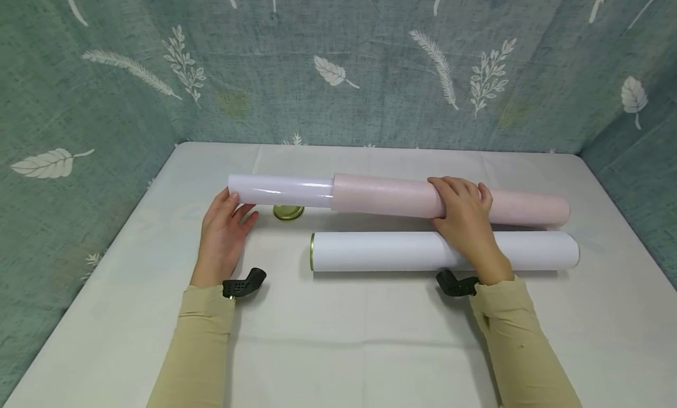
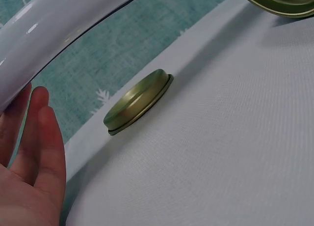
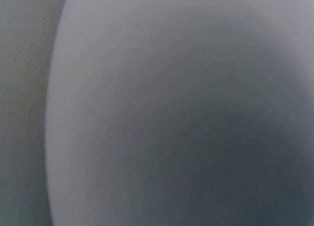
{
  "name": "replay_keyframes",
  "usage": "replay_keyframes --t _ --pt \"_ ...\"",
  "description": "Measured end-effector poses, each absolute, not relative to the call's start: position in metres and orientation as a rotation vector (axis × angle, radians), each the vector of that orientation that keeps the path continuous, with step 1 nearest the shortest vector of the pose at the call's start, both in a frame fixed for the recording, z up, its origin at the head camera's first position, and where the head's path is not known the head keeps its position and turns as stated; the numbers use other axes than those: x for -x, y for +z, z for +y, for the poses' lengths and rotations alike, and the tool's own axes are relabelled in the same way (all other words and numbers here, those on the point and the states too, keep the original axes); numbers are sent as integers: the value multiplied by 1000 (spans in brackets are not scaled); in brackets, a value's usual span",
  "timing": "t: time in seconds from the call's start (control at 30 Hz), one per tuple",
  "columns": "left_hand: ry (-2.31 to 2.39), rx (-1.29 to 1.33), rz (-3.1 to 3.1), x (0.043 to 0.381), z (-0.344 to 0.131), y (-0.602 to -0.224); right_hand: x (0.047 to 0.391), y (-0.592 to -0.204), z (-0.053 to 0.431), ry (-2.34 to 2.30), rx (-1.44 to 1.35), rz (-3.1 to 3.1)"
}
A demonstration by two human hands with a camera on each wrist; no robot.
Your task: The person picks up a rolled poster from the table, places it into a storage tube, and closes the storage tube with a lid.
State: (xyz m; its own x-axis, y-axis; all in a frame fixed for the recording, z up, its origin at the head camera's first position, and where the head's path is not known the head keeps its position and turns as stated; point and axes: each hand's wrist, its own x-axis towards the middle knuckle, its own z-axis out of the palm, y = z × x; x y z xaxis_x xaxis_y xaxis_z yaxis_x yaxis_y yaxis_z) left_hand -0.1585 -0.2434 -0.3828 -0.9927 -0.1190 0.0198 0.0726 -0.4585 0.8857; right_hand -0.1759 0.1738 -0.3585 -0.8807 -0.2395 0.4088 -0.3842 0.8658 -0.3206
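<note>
A glossy white rolled sheet (image 1: 280, 190) sticks out of the left end of a pink cardboard tube (image 1: 381, 194). At the roll's outer end, my left hand (image 1: 221, 234) pinches it with the thumb in front; the other fingers (image 2: 49, 137) are below it in the left wrist view. My right hand (image 1: 465, 217) grips the pink tube around its middle from above. Nearer to me lies a white tube (image 1: 370, 252) with a gold rim, under my right wrist. Its blurred white surface fills most of the right wrist view.
A round gold lid (image 2: 140, 100) lies on the white-covered table (image 1: 317, 373), partly behind the roll in the head view. The white tube's gold end (image 2: 289, 2) shows at the upper right of the left wrist view. A green leaf-patterned curtain (image 1: 370, 102) surrounds the back and sides.
</note>
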Motion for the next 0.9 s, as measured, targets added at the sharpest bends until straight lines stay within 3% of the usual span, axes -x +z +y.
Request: replay_keyframes --t 0.9 --pt "-2611 -20 -1580 157 -227 -371 175 -359 173 579 -472 -2680"
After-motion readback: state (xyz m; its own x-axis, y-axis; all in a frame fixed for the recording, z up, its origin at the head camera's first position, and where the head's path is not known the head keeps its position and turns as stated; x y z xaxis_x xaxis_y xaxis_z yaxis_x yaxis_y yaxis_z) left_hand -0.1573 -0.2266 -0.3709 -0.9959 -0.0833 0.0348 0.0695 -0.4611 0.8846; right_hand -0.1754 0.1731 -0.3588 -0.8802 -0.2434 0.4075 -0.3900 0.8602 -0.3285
